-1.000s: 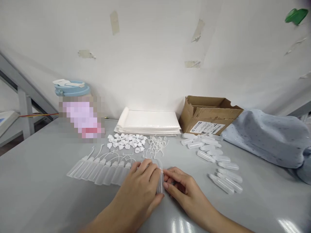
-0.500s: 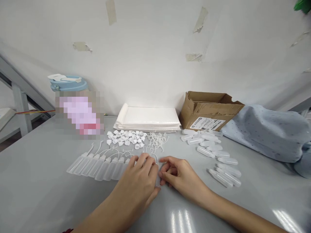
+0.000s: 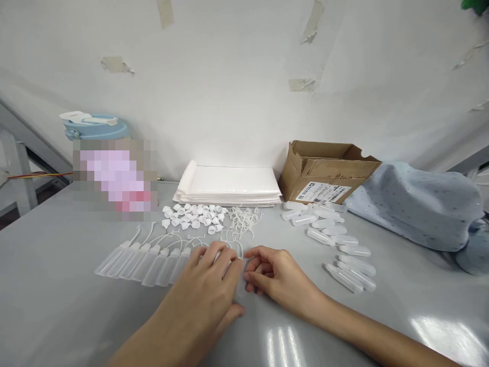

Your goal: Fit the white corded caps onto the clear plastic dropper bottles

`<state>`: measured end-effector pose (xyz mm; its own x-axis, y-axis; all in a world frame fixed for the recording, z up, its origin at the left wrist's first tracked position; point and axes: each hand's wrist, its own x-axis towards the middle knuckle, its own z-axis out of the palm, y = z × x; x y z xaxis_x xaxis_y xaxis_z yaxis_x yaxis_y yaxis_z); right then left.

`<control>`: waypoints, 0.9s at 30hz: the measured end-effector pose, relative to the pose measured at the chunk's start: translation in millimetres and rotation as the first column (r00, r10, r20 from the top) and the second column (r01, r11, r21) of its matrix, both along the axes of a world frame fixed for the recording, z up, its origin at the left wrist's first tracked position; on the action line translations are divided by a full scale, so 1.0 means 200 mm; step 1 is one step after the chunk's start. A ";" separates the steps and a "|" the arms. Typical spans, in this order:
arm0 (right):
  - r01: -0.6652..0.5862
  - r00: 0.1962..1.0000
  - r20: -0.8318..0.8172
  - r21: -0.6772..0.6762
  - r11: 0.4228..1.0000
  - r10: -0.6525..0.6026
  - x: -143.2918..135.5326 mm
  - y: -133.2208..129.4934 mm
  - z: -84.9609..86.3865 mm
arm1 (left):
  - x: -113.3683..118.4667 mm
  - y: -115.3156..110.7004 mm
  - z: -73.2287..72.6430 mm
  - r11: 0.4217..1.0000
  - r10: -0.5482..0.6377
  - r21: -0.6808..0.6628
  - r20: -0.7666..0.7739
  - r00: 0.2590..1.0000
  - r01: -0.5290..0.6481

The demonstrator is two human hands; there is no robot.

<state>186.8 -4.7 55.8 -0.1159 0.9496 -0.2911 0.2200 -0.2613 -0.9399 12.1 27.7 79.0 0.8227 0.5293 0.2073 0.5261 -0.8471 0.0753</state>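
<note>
A row of translucent plastic squeeze bottles [image 3: 153, 270] lies side by side on the grey table, thin white looped straps at their necks. My left hand [image 3: 210, 285] rests over the row's right end, fingers bent and apart, thumb away from them; it hides the bottles beneath. At the end of the row a squeeze bottle [image 3: 241, 280] shows between my hands. My right hand [image 3: 273, 275] is curled, with index finger and thumb at that bottle's right side. Behind the hands lie small white caps [image 3: 194, 216] and a tangle of pale straps [image 3: 244, 220].
Loose squeeze bottles [image 3: 346, 278] are scattered at the right. A stack of white padded mailers [image 3: 229, 181] and an open cardboard box [image 3: 328, 173] stand by the wall. Pale blue cloth [image 3: 416, 209] lies far right, a blue-lidded container [image 3: 95, 130] far left.
The view has shifted slightly, carrying the whole scene a little left. Both hands stay at the end of the row; the left hand's thumb sits slightly lower, farther from the bottle.
</note>
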 end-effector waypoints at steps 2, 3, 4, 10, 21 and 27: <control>-0.013 1.000 0.005 0.010 1.000 0.013 0.00 0.00 0.00 | -0.02 0.01 0.02 0.999 0.026 -0.042 0.094 0.995 -0.022; -0.018 1.000 0.010 0.016 1.000 0.018 0.00 0.00 -0.01 | -0.03 0.02 0.03 0.998 0.045 -0.051 0.134 0.990 -0.038; -0.020 1.000 0.017 0.023 1.000 0.019 -0.01 0.00 -0.01 | -0.04 0.03 0.03 0.997 0.067 -0.056 0.164 0.984 -0.058; -0.020 0.999 0.027 0.020 1.000 0.020 0.00 0.01 0.01 | -0.07 0.06 0.01 0.984 0.136 -0.133 0.142 0.981 -0.117; -0.019 1.000 0.014 0.062 0.998 0.019 0.03 0.01 0.01 | -0.01 0.05 -0.02 0.972 0.043 -0.233 0.052 0.998 -0.029; -0.016 0.999 0.034 0.059 0.998 0.014 0.03 0.02 0.04 | -0.01 0.06 -0.02 0.959 0.036 -0.284 0.049 0.998 -0.021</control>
